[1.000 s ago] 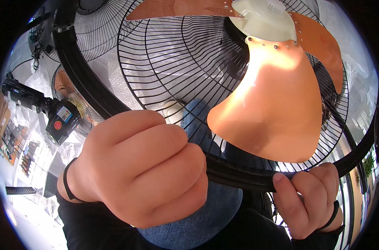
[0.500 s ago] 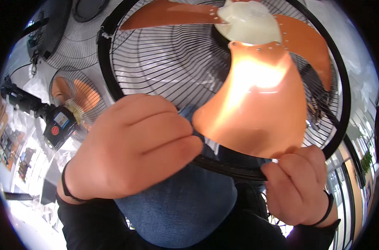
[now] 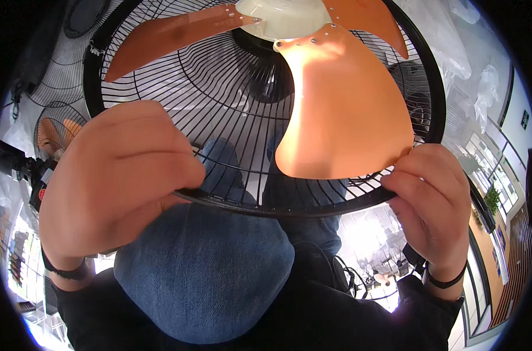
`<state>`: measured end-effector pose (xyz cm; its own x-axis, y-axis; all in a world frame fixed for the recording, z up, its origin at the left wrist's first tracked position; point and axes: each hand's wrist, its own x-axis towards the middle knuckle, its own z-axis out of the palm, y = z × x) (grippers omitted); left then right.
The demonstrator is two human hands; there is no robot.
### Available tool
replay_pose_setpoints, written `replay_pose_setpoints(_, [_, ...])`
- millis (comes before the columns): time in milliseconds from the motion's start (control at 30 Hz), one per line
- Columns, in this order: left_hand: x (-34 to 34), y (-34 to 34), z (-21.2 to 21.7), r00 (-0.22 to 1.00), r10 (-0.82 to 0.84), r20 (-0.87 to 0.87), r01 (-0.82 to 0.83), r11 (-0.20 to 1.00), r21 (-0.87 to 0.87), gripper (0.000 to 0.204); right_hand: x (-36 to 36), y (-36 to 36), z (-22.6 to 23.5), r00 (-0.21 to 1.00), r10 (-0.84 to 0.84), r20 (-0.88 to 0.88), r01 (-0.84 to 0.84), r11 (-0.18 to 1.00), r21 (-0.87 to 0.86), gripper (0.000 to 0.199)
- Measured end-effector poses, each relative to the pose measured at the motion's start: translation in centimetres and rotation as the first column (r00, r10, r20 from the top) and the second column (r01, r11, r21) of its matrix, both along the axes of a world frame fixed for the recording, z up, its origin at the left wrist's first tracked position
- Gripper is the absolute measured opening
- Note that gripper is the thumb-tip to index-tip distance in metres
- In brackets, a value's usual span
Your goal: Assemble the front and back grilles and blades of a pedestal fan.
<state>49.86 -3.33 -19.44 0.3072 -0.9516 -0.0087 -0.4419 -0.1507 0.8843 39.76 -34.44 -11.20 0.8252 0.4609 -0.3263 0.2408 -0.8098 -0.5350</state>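
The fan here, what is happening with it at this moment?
A person holds a large fan assembly above their lap with both hands. The left hand grips the lower left rim of the black wire fan guard, and the right hand pinches the lower right rim, near the tip of an orange fan blade. The blades sit on a cream hub. The person's knee in blue jeans is below.

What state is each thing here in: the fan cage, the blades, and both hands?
Fan cage: black wire, front open, held up by its lower rim.
Orange blades: fixed to the cream hub, bare.
Left hand: closed around the rim.
Right hand: pinching the rim beside a blade tip.
Knee in jeans: below the cage.
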Motion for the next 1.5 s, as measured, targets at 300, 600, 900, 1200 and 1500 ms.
replay_pose_setpoints(300, [0.6, -0.7, 1.9, 0.999, -0.024, -0.026, 0.028, 0.987, 0.161, 0.027, -2.1, -0.7, -1.7, 0.985, -0.056, 0.163, 0.042, 0.995, 0.091, 0.030])
replay_pose_setpoints(600, [-2.0, -7.0, 6.1, 0.981, -0.096, 0.171, 0.051, 0.967, 0.249, 0.021, -2.2, 0.2, -2.0, 0.966, -0.081, 0.245, 0.028, 0.977, 0.213, 0.025])
replay_pose_setpoints(900, [-3.2, -7.9, 5.3, 0.981, -0.070, 0.182, 0.033, 0.980, 0.196, 0.020, -2.3, -6.1, -3.3, 0.961, -0.133, 0.241, 0.099, 0.984, 0.149, 0.025])
replay_pose_setpoints(1200, [-2.7, -8.2, 4.7, 0.986, -0.087, 0.144, 0.066, 0.987, 0.146, 0.018, -0.6, -10.9, -4.8, 0.978, -0.199, 0.065, 0.192, 0.976, 0.102, 0.029])
replay_pose_setpoints(1500, [-2.9, -8.1, 2.0, 0.995, -0.022, 0.102, 0.032, 0.995, -0.099, 0.016, 2.2, -13.5, -9.3, 0.256, -0.795, -0.550, 0.963, 0.165, 0.211, 0.037])
